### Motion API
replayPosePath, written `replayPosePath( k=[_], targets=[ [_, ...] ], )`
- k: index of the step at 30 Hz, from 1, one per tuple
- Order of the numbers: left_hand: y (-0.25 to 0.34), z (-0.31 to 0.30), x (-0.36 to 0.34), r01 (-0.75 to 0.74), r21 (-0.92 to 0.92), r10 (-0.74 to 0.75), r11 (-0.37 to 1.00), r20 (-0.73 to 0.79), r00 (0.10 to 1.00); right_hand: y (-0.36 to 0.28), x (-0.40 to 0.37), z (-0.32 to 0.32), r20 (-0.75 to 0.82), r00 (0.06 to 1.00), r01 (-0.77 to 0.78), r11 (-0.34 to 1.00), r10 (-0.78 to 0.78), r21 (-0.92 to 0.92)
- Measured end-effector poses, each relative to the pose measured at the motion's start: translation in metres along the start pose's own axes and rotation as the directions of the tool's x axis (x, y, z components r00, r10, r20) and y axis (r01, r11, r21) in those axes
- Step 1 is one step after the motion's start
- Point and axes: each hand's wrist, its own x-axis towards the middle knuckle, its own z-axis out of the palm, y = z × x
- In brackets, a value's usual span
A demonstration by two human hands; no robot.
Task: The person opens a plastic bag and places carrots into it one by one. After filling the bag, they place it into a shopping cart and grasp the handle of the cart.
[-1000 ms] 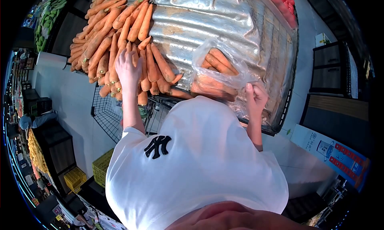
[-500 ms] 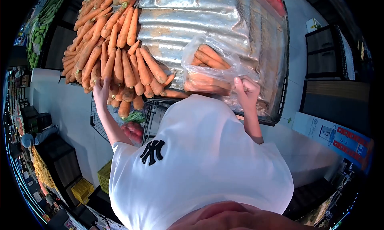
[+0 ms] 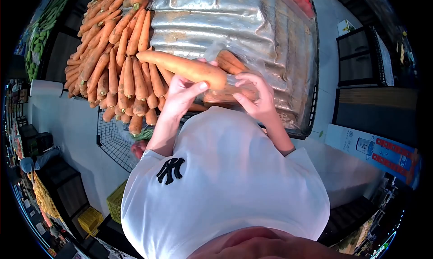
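Observation:
My left hand (image 3: 182,94) is closed around a large carrot (image 3: 180,67), its thumb lying along the near side. The thick end points right and the thin tip points left, towards the carrot pile. At the thick end, my right hand (image 3: 257,94) has its fingers curled at the mouth of a clear plastic bag (image 3: 252,67), with the film at its fingertips. Several carrots (image 3: 232,60) show inside the bag, partly hidden by my hands and the held carrot. The bag rests on the silvery padded display surface (image 3: 207,22).
A big carrot pile (image 3: 115,65) covers the display's left side. Below it stands a wire shopping cart (image 3: 112,139) with bagged goods. Yellow crates (image 3: 90,219) sit at lower left, a printed blue-and-red box (image 3: 372,151) at right. A person (image 3: 43,160) is far left.
My left hand has lifted a carrot from the pile and brought it right to the bag. My right hand has shifted left, its fingers spreading more at the bag's mouth.

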Motion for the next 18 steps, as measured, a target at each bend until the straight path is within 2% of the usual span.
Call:
replayPosePath(
  k=[1,2,3,4,5,9,12,18],
  targets=[
    [-0.012,0.014,0.004,-0.005,-0.031,0.007,1.0,0.057,0.998,-0.006,0.002,0.002,-0.006,1.0,-0.008,0.999,0.008,0.044],
    [-0.02,0.026,0.007,0.002,0.038,-0.005,0.999,0.081,0.997,-0.01,0.0,0.0,0.02,0.999,-0.042,0.996,0.04,0.078],
    [-0.025,0.037,0.006,0.007,0.108,-0.018,0.994,0.104,0.994,-0.009,0.0,-0.001,0.003,1.0,0.024,0.999,-0.024,0.037],
    [-0.027,0.044,0.002,0.07,0.166,-0.08,0.984,0.059,0.995,-0.007,0.002,-0.002,-0.013,0.996,0.088,0.996,-0.088,-0.005],
    [-0.025,0.045,0.003,0.039,0.18,-0.05,0.983,0.06,0.997,-0.006,0.002,-0.004,-0.026,0.988,0.151,0.987,-0.152,-0.047],
    [-0.022,0.029,0.0,-0.071,0.248,0.069,0.966,0.018,0.997,0.013,-0.023,-0.01,-0.081,0.996,0.028,0.999,-0.025,0.036],
    [-0.027,0.015,-0.007,0.033,0.132,-0.018,0.991,-0.118,0.993,0.02,-0.032,-0.012,-0.137,0.989,-0.044,0.992,0.06,0.119],
    [-0.026,0.006,-0.017,0.018,0.058,-0.004,0.998,-0.225,0.974,0.019,-0.029,-0.016,-0.139,0.99,-0.011,0.995,0.024,0.099]
  ],
)
